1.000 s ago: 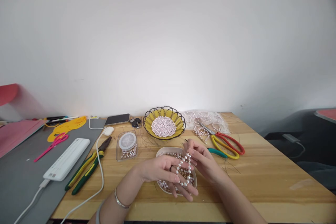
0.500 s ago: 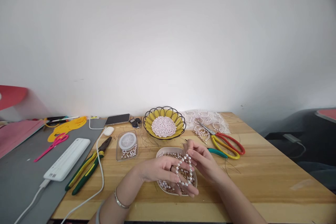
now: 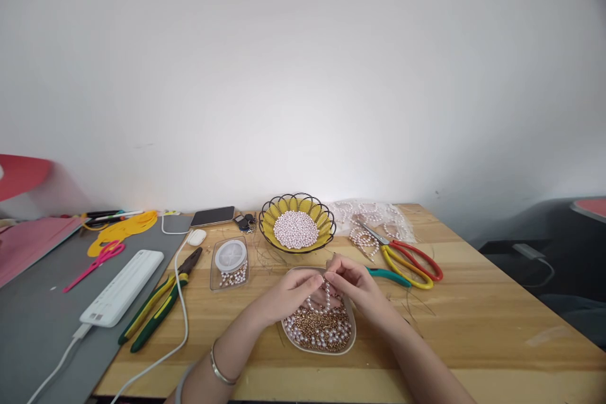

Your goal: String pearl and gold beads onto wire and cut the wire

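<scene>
Between my two hands hangs a loop of white pearl beads, a bead bracelet (image 3: 327, 298). The thumb and fingers of my left hand (image 3: 297, 293) pinch its upper end. My right hand (image 3: 351, 281) pinches the same end from the other side, its fingertips touching those of the left. Below them stands a white bowl (image 3: 351, 342) holding pearl beads and gold beads; my hands cover its far part. Just behind the right hand lies a tool with a teal handle (image 3: 389, 276), its head hidden.
Beyond the hands is a yellow basket (image 3: 266, 233) of small pink beads. Scissors (image 3: 408, 259) with red and yellow handles lie at right, beside beaded strands (image 3: 363, 238). At left are pliers (image 3: 161, 303), a clear box (image 3: 214, 271), a white power bank (image 3: 122, 287), a cable and pink scissors (image 3: 97, 264).
My left hand has drawn its fingers out of the bead loop and moved up to pinch its end. My right hand has shifted slightly left, and more of the bowl shows.
</scene>
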Action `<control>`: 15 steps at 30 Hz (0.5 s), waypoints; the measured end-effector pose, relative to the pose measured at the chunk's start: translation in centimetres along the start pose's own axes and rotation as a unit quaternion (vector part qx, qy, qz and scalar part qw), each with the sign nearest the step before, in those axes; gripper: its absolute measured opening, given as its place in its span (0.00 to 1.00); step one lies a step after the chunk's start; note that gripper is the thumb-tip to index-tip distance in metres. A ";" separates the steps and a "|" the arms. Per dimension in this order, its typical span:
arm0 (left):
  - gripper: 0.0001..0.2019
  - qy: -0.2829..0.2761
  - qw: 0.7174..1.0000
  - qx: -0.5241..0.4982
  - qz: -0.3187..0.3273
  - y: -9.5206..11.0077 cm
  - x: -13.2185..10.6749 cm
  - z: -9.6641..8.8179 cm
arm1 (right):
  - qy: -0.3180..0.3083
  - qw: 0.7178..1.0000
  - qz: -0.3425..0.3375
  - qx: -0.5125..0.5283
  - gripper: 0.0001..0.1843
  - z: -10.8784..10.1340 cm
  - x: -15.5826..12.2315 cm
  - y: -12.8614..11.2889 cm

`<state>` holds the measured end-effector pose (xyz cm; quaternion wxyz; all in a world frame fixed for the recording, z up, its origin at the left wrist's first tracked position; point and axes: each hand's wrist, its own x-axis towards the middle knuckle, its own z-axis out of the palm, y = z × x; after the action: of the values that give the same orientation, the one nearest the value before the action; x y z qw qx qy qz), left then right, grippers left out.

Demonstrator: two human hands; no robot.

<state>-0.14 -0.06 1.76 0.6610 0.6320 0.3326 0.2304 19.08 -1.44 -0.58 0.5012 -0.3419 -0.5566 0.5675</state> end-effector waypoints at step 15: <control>0.20 0.065 0.991 0.062 0.095 -0.4 0.5 1.1 | -0.010 1.000 0.005 -0.009 0.22 0.5 0.2 0.3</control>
<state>0.91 -0.46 1.32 0.5728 0.6840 0.3270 0.3117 18.53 -1.32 -0.73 0.4896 -0.3431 -0.5650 0.5687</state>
